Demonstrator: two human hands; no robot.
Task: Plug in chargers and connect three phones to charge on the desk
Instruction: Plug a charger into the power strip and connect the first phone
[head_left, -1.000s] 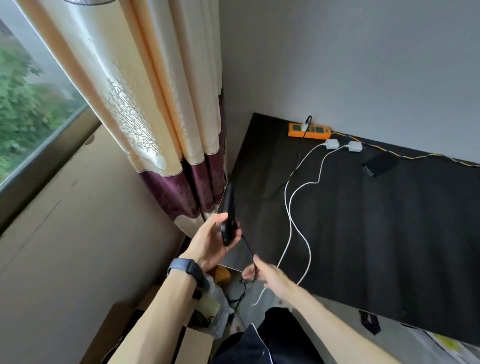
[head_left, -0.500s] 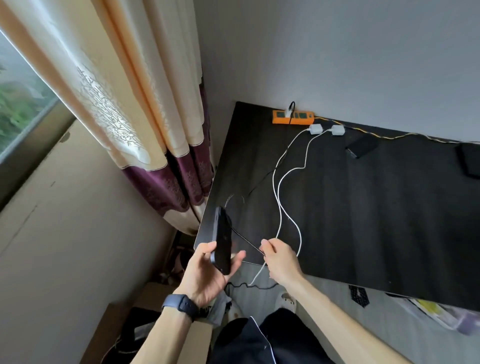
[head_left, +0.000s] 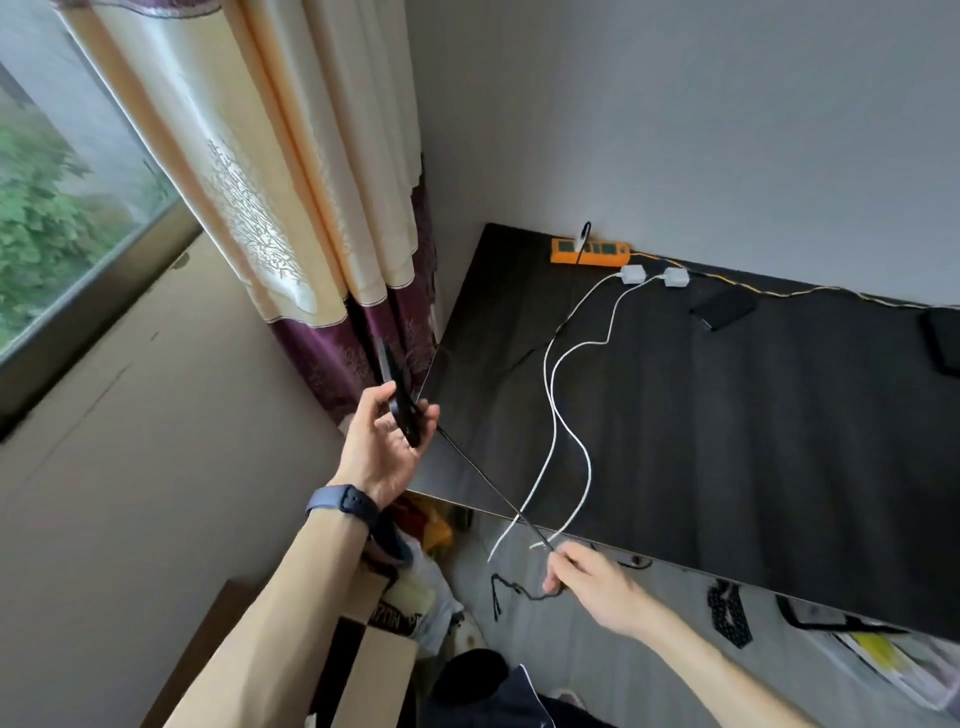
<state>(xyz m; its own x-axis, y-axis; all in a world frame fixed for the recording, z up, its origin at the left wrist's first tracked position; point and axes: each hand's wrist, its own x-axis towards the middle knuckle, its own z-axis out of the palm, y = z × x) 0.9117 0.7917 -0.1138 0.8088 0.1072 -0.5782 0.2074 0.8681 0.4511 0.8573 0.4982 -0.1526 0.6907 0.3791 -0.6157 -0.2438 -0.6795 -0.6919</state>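
**Navy band (head_left: 343, 501) on a bare wrist**

The left forearm (head_left: 270, 613) and right forearm (head_left: 717, 675) are bare, as are the left hand (head_left: 382, 447) and right hand (head_left: 597, 587). The band's smooth strap wraps the left wrist. Dark clothing (head_left: 483, 691) below carries a thin white piping line.

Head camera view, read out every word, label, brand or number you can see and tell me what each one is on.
Nothing here reads clearly.
Pale packaging below the left forearm: dark letters, upside down, too blurred to read.
Papers on the floor, lower right: print too blurred.
Orange power strip: no legible marking.
Phone in the left hand: edge-on, no marking shows.
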